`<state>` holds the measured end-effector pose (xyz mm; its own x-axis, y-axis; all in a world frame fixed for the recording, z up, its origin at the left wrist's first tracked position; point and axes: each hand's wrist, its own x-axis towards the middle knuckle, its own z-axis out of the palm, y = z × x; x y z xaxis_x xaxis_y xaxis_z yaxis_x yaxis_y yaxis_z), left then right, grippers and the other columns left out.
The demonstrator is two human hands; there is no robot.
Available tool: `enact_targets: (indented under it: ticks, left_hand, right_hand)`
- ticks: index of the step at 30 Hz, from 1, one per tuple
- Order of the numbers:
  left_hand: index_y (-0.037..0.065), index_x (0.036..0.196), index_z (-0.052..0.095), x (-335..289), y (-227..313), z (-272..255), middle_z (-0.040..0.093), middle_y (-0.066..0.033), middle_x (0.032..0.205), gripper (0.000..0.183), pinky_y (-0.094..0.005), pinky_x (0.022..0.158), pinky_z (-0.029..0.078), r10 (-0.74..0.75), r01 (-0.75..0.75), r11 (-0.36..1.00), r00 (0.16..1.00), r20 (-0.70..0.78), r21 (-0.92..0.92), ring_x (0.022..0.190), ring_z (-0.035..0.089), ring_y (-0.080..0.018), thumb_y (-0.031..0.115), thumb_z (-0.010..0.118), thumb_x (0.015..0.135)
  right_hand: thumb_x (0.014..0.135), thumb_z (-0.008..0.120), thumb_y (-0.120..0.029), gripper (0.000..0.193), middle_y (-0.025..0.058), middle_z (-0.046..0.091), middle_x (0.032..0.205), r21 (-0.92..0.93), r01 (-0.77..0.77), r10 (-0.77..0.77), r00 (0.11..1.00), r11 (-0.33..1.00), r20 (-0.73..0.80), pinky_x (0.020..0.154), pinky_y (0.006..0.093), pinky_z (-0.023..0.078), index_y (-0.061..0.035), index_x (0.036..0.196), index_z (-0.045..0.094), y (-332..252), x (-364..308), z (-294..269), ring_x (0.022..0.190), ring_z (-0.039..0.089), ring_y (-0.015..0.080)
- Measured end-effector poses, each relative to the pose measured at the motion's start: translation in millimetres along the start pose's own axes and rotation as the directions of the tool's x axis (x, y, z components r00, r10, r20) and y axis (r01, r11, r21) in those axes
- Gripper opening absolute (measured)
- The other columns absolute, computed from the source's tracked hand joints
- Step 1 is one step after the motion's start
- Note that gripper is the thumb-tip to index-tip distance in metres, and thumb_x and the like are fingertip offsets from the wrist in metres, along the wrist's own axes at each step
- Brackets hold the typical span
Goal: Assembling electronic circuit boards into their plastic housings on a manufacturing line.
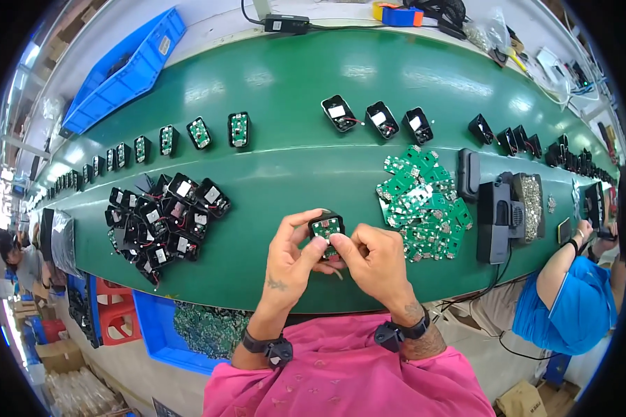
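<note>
Near the front edge of the green workbench, my left hand (290,254) is closed around a small black plastic case (315,217). A green circuit board (327,226) lies in the case's opening, facing up. Both thumbs press on that board, and my right hand (377,258) is curled with its fingertips at the board's right side. A short light wire end pokes out below the case. To the right of my hands lies a heap of loose green circuit boards (424,205). On the left is a pile of black cases (163,219) with white labels and red wires.
Cases with boards (238,130) line the bench's far left; open black cases (381,120) stand far right. A dark electric device (494,222) and a tray of small metal parts (529,198) sit right. Blue bins (129,73) (156,340) flank the bench. A co-worker in blue (567,306) sits right.
</note>
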<state>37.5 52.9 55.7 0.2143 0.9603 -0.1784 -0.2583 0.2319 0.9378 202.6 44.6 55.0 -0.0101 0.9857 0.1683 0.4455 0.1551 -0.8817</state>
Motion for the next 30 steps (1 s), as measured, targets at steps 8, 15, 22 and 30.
enact_targets:
  ticks: [8,15,22,30]
  left_hand:
    - [0.0,0.133,0.045,0,-15,9,0.066,-0.0144,0.104,0.032,-0.0233,0.048,0.053,0.105,-0.098,0.991,0.991,-0.079,0.094,0.063,0.066,-0.0141,0.014,0.049,0.104]
    - [0.001,0.129,0.047,10,-33,7,0.064,-0.0097,0.1,0.027,-0.0186,0.055,0.045,0.607,-0.492,0.676,0.793,-0.038,0.548,0.07,0.059,-0.0068,0.01,0.049,0.104]
    - [0.001,0.124,0.054,31,-7,3,0.069,-0.0121,0.096,0.025,-0.0288,0.065,0.054,0.383,-0.294,0.872,0.907,-0.173,0.391,0.076,0.065,-0.0133,0.012,0.05,0.101]
    - [0.007,0.124,0.051,82,7,-1,0.063,-0.0051,0.08,0.023,-0.0192,0.042,0.04,0.321,-0.245,0.887,0.937,-0.141,0.392,0.054,0.053,-0.0045,0.005,0.047,0.102]
  right_hand:
    - [0.099,0.051,-0.008,0.037,0.0175,0.067,0.099,0.151,-0.03,0.017,0.996,0.988,0.088,0.071,0.0343,0.053,-0.0024,0.135,0.052,-11,5,10,0.079,0.068,0.0272]
    - [0.102,0.051,-0.012,0.033,0.01,0.065,0.099,0.343,-0.009,-0.004,0.999,0.939,0.037,0.073,0.0301,0.052,-0.0041,0.134,0.052,0,5,30,0.082,0.063,0.0158]
    - [0.102,0.051,-0.012,0.03,0.0035,0.061,0.09,0.362,-0.067,0.069,0.998,0.93,0.006,0.067,0.0245,0.049,-0.0041,0.131,0.054,-9,36,39,0.077,0.056,0.0078]
    - [0.101,0.054,-0.016,0.03,0.0079,0.064,0.083,0.398,-0.172,0.192,0.981,0.901,-0.012,0.064,0.0315,0.051,-0.0058,0.129,0.056,6,84,48,0.07,0.06,0.0119]
